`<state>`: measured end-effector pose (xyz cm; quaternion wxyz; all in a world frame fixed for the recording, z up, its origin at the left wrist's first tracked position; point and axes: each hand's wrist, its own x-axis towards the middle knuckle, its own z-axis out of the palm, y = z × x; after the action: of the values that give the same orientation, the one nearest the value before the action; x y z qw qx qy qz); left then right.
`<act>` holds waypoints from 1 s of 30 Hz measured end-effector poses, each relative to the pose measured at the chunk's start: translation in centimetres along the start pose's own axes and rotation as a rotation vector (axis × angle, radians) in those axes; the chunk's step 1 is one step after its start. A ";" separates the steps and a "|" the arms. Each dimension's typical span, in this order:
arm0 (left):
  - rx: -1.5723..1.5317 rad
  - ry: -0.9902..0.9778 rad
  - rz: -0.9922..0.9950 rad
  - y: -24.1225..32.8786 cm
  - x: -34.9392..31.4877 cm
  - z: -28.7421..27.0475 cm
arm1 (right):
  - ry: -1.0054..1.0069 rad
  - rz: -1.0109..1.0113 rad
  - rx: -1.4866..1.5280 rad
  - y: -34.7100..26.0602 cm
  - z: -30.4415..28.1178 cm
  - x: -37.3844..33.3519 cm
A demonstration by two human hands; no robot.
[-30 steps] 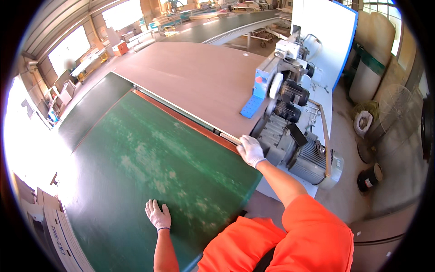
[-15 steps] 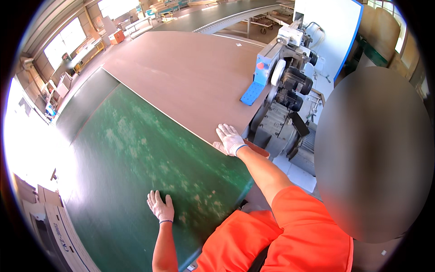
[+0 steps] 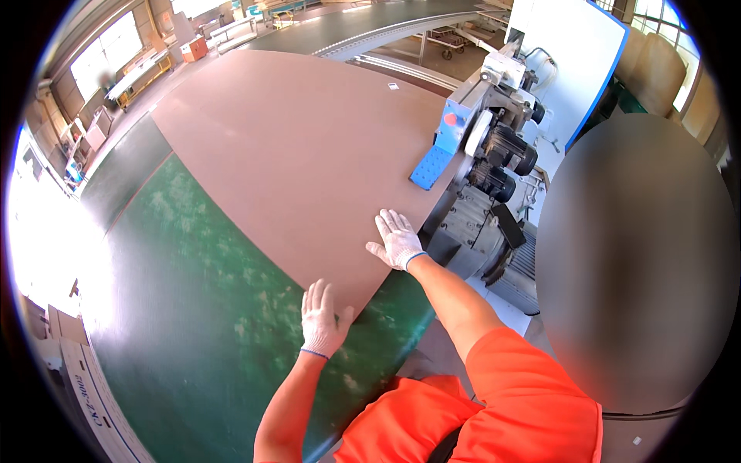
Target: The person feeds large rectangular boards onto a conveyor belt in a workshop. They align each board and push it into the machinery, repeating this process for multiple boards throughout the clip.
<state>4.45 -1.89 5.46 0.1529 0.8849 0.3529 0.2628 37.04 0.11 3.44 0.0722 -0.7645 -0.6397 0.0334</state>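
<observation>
A large flat brown board (image 3: 285,139) lies across the green belt surface (image 3: 201,309). My right hand (image 3: 399,241), in a white knit glove, rests palm down with fingers spread near the board's right edge. By the board's near corner is my left hand (image 3: 324,324), gloved the same way. Its fingers are stretched out and the thumb stands apart, and it touches the board's edge. Neither hand is wrapped around anything.
Along the right side stands an edge machine with black motors (image 3: 505,150) and a blue dotted plate (image 3: 431,167) reaching over the board. A white panel (image 3: 567,62) rises behind it. Another conveyor (image 3: 370,31) runs at the back. A white machine housing (image 3: 100,401) is at lower left.
The board has come nearer and covers more of the green surface. My left hand has moved up and right to its corner. My right hand has shifted slightly right.
</observation>
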 end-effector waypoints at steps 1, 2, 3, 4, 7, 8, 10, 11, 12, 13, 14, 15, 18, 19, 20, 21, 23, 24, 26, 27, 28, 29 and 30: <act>0.028 -0.034 0.025 0.4 1.5 0.7 | 0.003 0.000 0.000 0.6 0.1 0.4; 0.064 -0.047 0.069 0.9 3.0 1.4 | 0.020 -0.012 0.009 1.4 0.0 0.7; 0.077 -0.084 0.070 1.5 4.1 2.1 | 0.029 -0.017 0.012 2.2 0.0 1.0; 0.094 -0.113 0.077 2.0 5.2 2.9 | 0.033 -0.018 0.011 3.1 -0.1 1.3; 0.183 -0.172 0.129 3.5 6.6 4.4 | 0.078 -0.092 0.026 5.3 -0.5 1.4; 0.220 -0.195 0.145 3.9 6.5 4.7 | 0.096 -0.129 0.034 5.7 -0.5 1.2; 0.222 -0.258 0.067 4.5 5.2 4.4 | 0.110 -0.214 0.039 5.7 -0.2 0.3; 0.216 -0.285 0.050 4.5 4.5 4.0 | 0.111 -0.241 0.054 5.3 -0.1 -0.2; 0.213 -0.315 0.020 4.5 3.7 3.6 | 0.103 -0.266 0.053 4.8 0.1 -0.8; 0.217 -0.334 0.004 4.6 2.8 3.2 | 0.097 -0.296 0.057 4.4 0.1 -1.2; 0.227 -0.354 -0.010 4.5 2.1 2.7 | 0.080 -0.319 0.063 3.9 0.1 -1.5; 0.239 -0.373 -0.021 4.5 1.5 2.2 | 0.035 -0.348 0.076 3.5 -0.1 -1.7; 0.240 -0.422 -0.062 4.5 -0.4 0.9 | -0.068 -0.446 0.113 2.7 -1.5 -0.4; 0.241 -0.421 -0.063 4.5 -1.1 0.5 | -0.119 -0.479 0.101 2.5 -2.1 0.6; 0.239 -0.432 -0.075 4.4 -1.8 0.0 | -0.201 -0.504 0.057 2.4 -2.8 1.8; 0.240 -0.441 -0.082 4.3 -2.6 -0.4 | -0.166 -0.532 0.120 2.8 -3.5 3.5; 0.301 -0.454 -0.077 4.1 -4.3 -1.2 | -0.172 -0.405 0.118 4.1 -4.8 8.2; 0.267 -0.451 -0.098 4.0 -5.2 -1.6 | -0.140 -0.365 0.129 4.7 -5.1 10.8; 0.226 -0.443 -0.150 4.0 -7.2 -2.4 | -0.094 -0.199 0.095 7.6 -5.9 16.1; 0.196 -0.406 -0.140 3.8 -8.1 -2.6 | -0.105 -0.097 0.048 9.1 -6.0 18.6; 0.198 -0.415 -0.147 3.6 -8.9 -3.0 | -0.131 0.002 -0.004 10.5 -6.0 20.9; 0.199 -0.424 -0.154 3.4 -9.9 -3.4 | -0.130 0.070 -0.016 12.0 -5.9 22.9; 0.198 -0.433 -0.163 3.2 -10.8 -3.8 | -0.170 0.156 -0.049 13.4 -5.7 24.5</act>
<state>-2.60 -11.48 6.12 0.1582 0.8999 0.4061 0.0179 55.34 21.52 8.05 -0.0038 -0.8079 -0.5826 0.0882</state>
